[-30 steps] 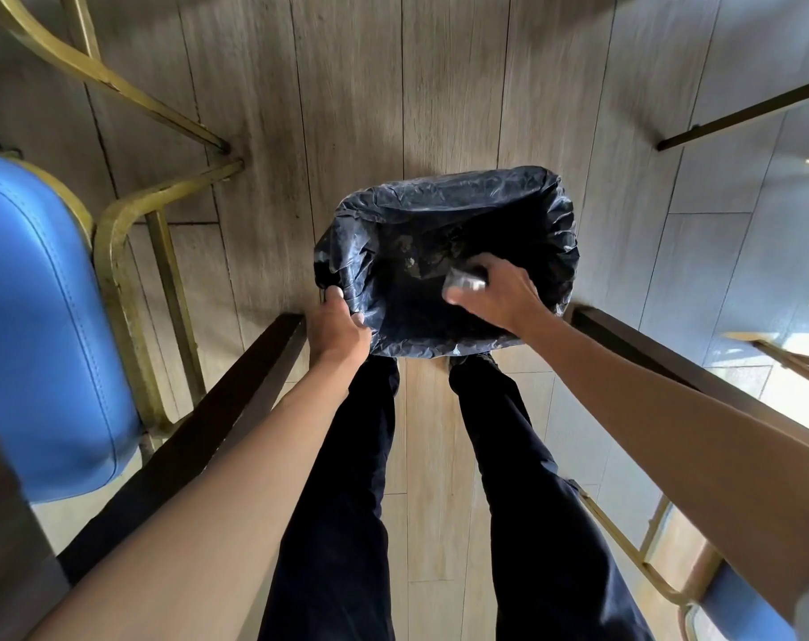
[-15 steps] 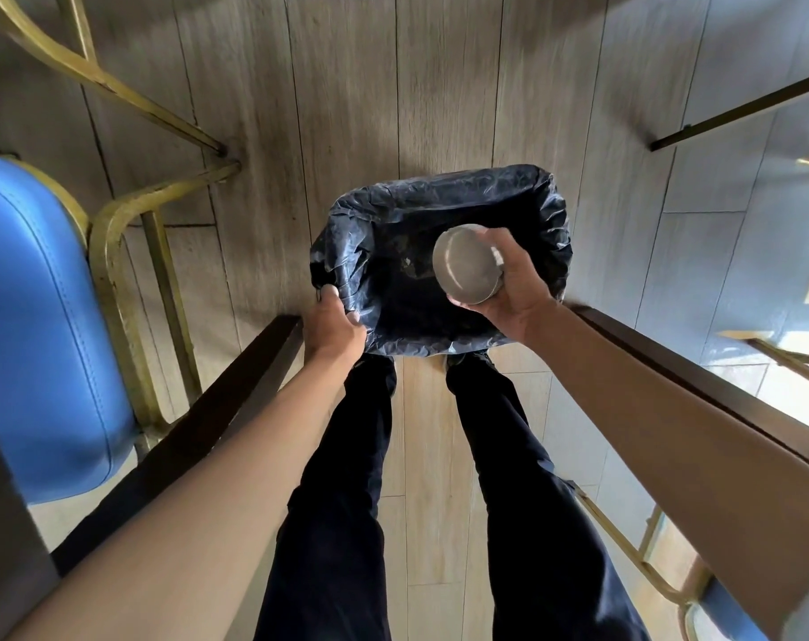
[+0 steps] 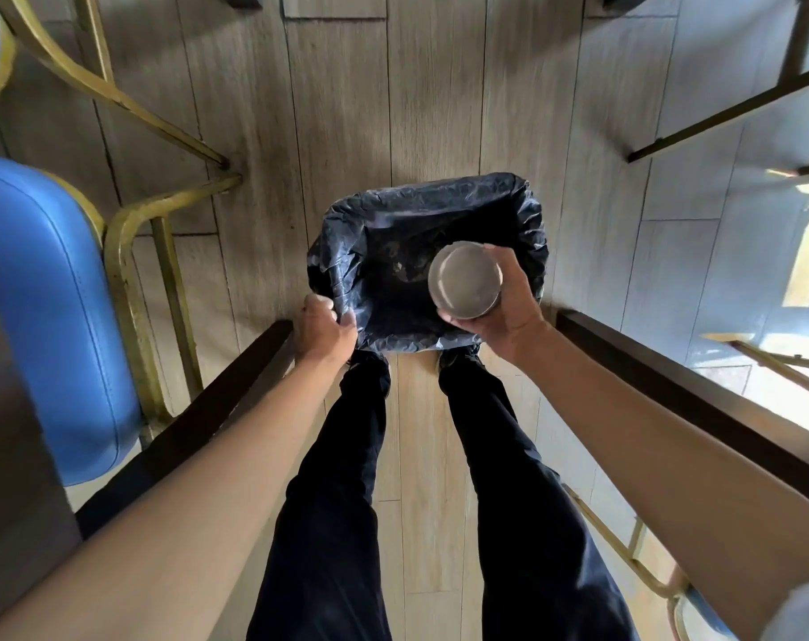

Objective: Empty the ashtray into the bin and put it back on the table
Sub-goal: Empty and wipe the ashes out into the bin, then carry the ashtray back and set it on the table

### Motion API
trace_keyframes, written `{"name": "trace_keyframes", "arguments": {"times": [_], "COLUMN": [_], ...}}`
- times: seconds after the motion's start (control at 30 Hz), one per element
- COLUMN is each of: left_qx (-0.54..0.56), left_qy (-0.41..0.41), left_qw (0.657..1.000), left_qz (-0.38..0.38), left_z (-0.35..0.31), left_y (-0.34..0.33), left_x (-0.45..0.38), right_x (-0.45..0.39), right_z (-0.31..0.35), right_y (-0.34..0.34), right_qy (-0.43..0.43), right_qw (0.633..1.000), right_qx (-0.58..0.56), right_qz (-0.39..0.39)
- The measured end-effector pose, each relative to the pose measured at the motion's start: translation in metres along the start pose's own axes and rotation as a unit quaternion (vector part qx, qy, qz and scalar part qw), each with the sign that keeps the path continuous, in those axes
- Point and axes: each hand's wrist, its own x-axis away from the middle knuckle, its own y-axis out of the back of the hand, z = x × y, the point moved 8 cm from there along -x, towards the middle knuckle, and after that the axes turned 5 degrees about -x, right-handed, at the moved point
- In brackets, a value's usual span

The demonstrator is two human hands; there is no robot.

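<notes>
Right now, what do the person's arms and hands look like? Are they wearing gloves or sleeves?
No gloves. Both the left hand and the right hand are bare, with no rings or watch showing. The forearms are bare too. A bit of pale, light-coloured sleeve shows near the right elbow, at the picture's corner. The left arm shows no sleeve in view.

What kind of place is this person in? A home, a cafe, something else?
Probably a cafe or restaurant dining room, though I can't be sure. Blue padded chairs on gold metal frames stand on a wood-look floor, and the right hand holds a metal ashtray over a lined bin.
</notes>
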Motion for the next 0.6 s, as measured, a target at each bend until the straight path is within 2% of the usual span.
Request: {"name": "trace_keyframes", "arguments": {"times": [0.1,0.2,0.3,0.4,0.6], "left_qx": [0.026,0.053,0.073,0.065,0.039], "left_qy": [0.003,0.005,-0.027,-0.085,-0.263], "left_qw": [1.0,0.998,0.996,0.993,0.964], "left_qz": [-0.017,0.017,0.043,0.058,0.029], "left_z": [-0.009,-0.029,-0.048,-0.065,-0.096], "left_y": [0.012,0.026,0.045,0.07,0.135], "left_x": [0.036,0.09,0.145,0.197,0.304], "right_x": [0.034,0.091,0.154,0.21,0.315], "right_z": [-0.003,-0.001,0.007,0.02,0.06], "right_y": [-0.007,-0.02,-0.032,-0.039,-0.049], "right_qy": [-0.029,-0.057,-0.061,-0.043,0.007], "right_qw": [0.997,0.991,0.985,0.984,0.989], "right_qx": [-0.062,-0.111,-0.144,-0.146,-0.09], "right_qz": [0.025,0.049,0.073,0.094,0.116]}}
